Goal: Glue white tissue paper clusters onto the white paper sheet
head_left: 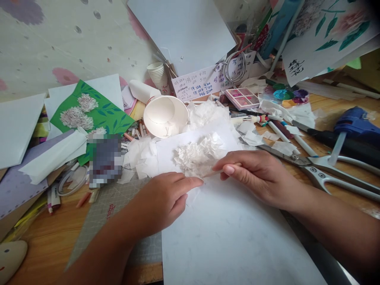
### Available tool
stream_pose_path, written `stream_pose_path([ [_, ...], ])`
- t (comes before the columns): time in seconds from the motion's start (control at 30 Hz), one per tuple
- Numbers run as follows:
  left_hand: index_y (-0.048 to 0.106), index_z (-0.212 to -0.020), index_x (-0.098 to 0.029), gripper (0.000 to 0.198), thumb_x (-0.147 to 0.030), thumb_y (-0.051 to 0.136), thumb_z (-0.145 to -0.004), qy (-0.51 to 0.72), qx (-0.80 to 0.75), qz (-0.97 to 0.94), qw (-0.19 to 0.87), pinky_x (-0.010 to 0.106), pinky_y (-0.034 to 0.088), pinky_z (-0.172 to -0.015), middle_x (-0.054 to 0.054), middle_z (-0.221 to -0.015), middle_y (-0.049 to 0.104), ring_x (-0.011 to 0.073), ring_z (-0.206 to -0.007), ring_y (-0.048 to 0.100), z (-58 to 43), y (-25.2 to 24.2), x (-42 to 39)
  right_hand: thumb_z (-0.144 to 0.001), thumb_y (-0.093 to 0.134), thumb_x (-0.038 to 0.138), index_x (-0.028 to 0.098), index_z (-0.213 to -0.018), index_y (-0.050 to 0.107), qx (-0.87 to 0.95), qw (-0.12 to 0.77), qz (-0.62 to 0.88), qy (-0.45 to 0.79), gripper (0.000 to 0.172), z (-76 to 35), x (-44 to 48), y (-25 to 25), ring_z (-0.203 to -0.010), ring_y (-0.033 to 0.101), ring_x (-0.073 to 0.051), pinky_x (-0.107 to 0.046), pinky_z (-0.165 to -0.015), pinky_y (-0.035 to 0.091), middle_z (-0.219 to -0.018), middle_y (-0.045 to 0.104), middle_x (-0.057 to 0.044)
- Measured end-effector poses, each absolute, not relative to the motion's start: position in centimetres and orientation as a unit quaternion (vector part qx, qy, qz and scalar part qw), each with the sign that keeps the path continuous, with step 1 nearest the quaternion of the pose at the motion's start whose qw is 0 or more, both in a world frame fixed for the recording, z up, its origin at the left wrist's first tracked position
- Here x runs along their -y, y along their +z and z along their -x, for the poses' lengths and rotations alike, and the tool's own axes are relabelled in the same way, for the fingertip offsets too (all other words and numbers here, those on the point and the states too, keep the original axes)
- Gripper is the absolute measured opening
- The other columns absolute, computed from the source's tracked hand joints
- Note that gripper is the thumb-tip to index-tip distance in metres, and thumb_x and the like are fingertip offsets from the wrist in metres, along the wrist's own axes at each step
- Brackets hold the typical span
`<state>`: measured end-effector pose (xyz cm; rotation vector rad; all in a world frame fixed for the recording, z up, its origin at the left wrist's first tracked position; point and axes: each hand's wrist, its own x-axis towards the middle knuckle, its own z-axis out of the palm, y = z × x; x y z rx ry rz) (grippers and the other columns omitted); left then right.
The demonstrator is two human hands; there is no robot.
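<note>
The right hand (258, 176) is clamping its fingers on a thin stick (217, 171) beside the crinkled white paper (192, 155) at frame centre, while the left hand (164, 200), thumb and forefinger apart, is best steadying the sheet (234, 237) lightly, sparing the folds.

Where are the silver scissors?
Head view, right side: the scissors lie just beyond the right hand, beside the blue glue gun.

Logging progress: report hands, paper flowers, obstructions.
Right hand: pinches thin stick. Left hand: near tissue-paper flowers. Flowers: on white paper. Scissors beside right hand, possible snag.
</note>
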<state>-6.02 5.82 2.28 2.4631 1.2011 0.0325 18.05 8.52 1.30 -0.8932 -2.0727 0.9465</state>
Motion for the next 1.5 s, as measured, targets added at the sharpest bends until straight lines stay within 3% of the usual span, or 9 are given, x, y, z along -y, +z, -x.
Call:
stream_pose_path([
  [0.23, 0.051, -0.118, -0.026, 0.040, -0.009, 0.038, -0.083, 0.002, -0.431, -0.883, 0.185, 0.026, 0.036, -0.065, 0.001, -0.082, 0.055, 0.0149, -0.074, 0.051, 6.1, 2.0, -5.8, -0.092, 0.043, 0.029, 0.017, -0.087, 0.065, 0.806, 0.311, 0.380, 0.331, 0.025, -18.1, -8.7, 1.0, -0.062, 0.056, -0.010, -0.021, -0.057, 0.042, -0.069, 0.063, -0.001],
  [0.47, 0.047, -0.122, -0.028, 0.045, -0.008, 0.039, -0.083, 0.006, -0.431, -0.882, 0.191, 0.026, 0.037, -0.066, 0.000, -0.082, 0.054, 0.0145, -0.073, 0.050, 6.0, 2.0, -5.8, -0.091, 0.046, 0.030, 0.017, -0.082, 0.064, 0.769, 0.367, 0.364, 0.375, 0.024, -18.2, -8.5, 1.3, -0.064, 0.060, -0.009, -0.019, -0.061, 0.045, -0.070, 0.065, -0.001],
  [0.73, 0.052, -0.118, -0.025, 0.046, -0.005, 0.040, -0.078, 0.003, -0.435, -0.883, 0.178, 0.026, 0.036, -0.064, 0.001, -0.080, 0.054, 0.0150, -0.074, 0.050, 5.8, 1.9, -5.7, -0.092, 0.043, 0.029, 0.016, -0.087, 0.065, 0.810, 0.302, 0.373, 0.335, 0.025, -17.9, -8.6, 1.0, -0.064, 0.057, -0.010, -0.020, -0.059, 0.042, -0.070, 0.064, -0.001],
  [1.23, 0.055, -0.112, -0.024, 0.041, -0.004, 0.039, -0.079, 0.036, -0.433, -0.883, 0.178, 0.026, 0.037, -0.066, 0.000, -0.081, 0.056, 0.0145, -0.075, 0.051, 6.2, 1.7, -6.0, -0.090, 0.044, 0.035, 0.018, -0.080, 0.065, 0.769, 0.303, 0.429, 0.364, 0.029, -18.0, -9.2, 0.4, -0.061, 0.061, -0.011, -0.023, -0.058, 0.045, -0.069, 0.067, 0.000],
  [1.5, 0.051, -0.122, -0.029, 0.052, -0.005, 0.040, -0.077, 0.016, -0.423, -0.892, 0.160, 0.026, 0.036, -0.063, 0.000, -0.075, 0.052, 0.0153, -0.071, 0.050, 6.1, 1.4, -6.0, -0.090, 0.044, 0.037, 0.019, -0.079, 0.064, 0.759, 0.311, 0.430, 0.378, 0.029, -17.9, -9.4, 0.3, -0.061, 0.062, -0.012, -0.024, -0.059, 0.046, -0.068, 0.068, 0.000],
])
